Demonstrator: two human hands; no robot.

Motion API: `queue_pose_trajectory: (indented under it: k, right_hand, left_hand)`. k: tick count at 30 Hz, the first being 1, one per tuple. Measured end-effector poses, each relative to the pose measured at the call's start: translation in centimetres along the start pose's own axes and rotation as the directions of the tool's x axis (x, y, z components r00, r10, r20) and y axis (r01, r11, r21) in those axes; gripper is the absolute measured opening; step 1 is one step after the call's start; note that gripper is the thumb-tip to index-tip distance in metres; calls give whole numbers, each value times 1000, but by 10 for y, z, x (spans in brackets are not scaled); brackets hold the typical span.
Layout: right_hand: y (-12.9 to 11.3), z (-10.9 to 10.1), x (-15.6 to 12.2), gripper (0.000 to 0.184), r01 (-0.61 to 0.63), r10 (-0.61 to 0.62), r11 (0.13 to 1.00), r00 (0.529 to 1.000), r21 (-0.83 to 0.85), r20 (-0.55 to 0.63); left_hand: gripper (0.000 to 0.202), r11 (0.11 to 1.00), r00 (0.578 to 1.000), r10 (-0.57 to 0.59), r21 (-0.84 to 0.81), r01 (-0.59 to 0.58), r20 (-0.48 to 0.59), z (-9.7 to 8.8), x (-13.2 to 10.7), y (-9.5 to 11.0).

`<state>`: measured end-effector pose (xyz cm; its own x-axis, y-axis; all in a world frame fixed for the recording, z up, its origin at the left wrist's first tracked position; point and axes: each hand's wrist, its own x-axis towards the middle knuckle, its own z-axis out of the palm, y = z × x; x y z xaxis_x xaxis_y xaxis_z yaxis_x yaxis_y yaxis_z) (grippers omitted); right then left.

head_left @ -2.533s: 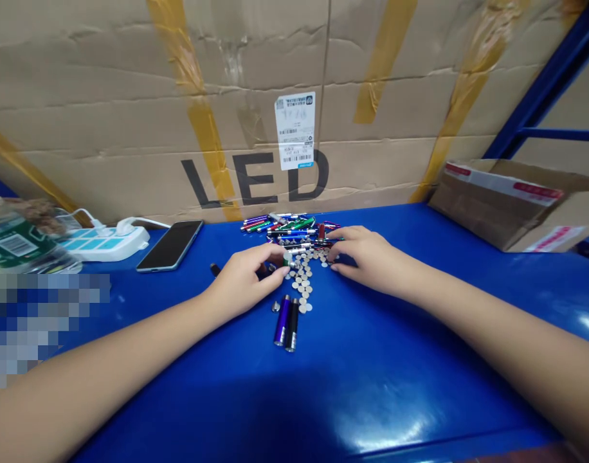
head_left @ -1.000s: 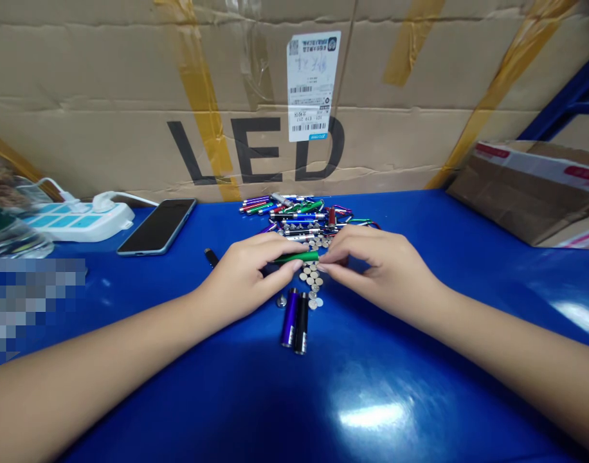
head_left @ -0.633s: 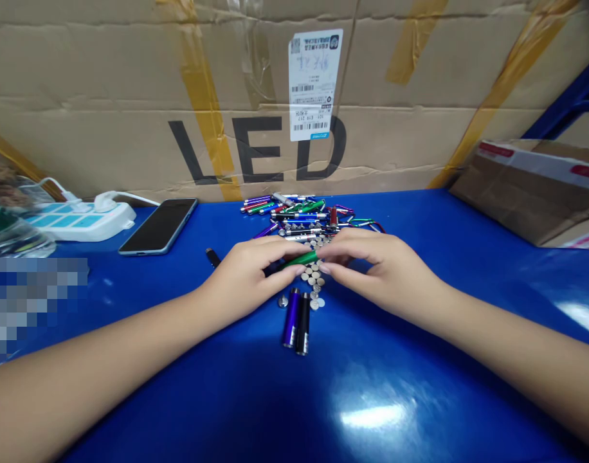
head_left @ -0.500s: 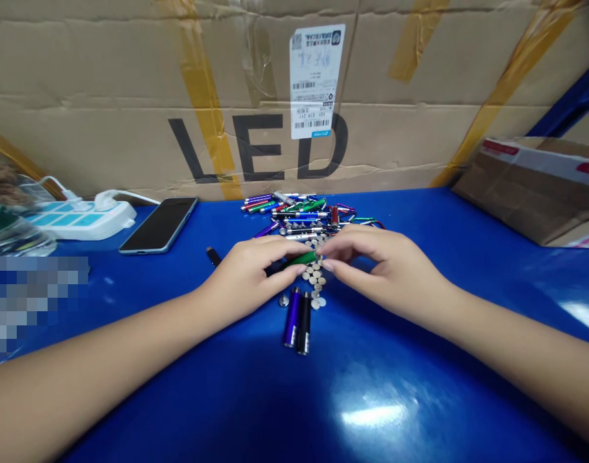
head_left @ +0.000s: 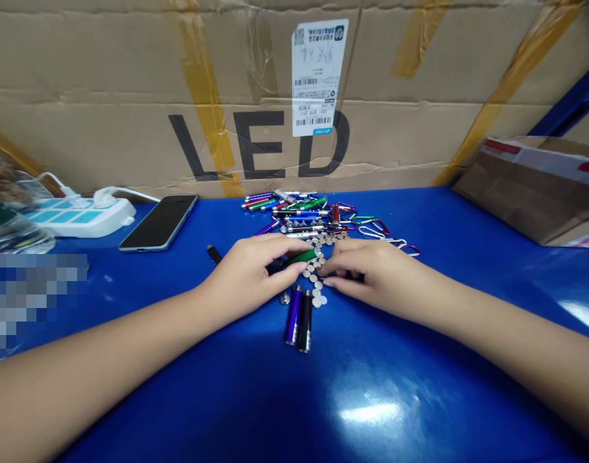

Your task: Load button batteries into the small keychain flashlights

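My left hand (head_left: 258,267) is closed around a green metal flashlight tube (head_left: 301,257), its bright end pointing right. My right hand (head_left: 366,267) is lowered to the table, thumb and fingers drawn together among several silver button cells (head_left: 314,269). Whatever sits between those fingertips is too small to make out. In front of the hands, a purple tube (head_left: 293,316) and a black tube (head_left: 305,321) lie side by side. A small silver cap (head_left: 285,299) rests left of them.
Behind the hands is a pile of colourful small flashlights (head_left: 294,209), with carabiner clips (head_left: 371,228) at its right. A phone (head_left: 159,224) and a white power strip (head_left: 82,218) lie at the left. A large cardboard box (head_left: 130,77) stands at the back, a brown carton (head_left: 530,193) at right.
My right hand has moved away from the green tube's end and down to the button cells, its fingers closer together. My left hand still holds the green tube.
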<state>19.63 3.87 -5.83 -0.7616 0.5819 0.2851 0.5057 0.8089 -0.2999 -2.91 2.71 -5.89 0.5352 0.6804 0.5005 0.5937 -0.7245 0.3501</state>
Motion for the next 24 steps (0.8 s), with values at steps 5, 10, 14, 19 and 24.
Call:
queue_pose_trajectory:
  k: [5, 10, 14, 19, 24]
  right_hand:
    - [3, 1, 0, 16, 4, -5, 985, 1000, -170, -6]
    - [-3, -3, 1, 13, -59, 9, 966, 981, -253, -195]
    - [-13, -8, 1, 8, -140, 103, 989, 893, -54, -438]
    - [-18, -5, 2, 9, -112, 118, 993, 893, 39, -435]
    - [-14, -1, 3, 10, -83, 97, 995, 923, 55, -373]
  left_hand:
    - [25, 1000, 1000, -10, -5, 10, 18, 0, -1, 0]
    - [25, 1000, 1000, -17, -3, 17, 19, 0, 0, 0]
    - [23, 1000, 1000, -9, -18, 10, 23, -1, -1, 0]
    - [23, 999, 1000, -13, -39, 14, 7, -1, 0, 1]
    - [24, 997, 997, -68, -26, 68, 23, -2, 0, 2]
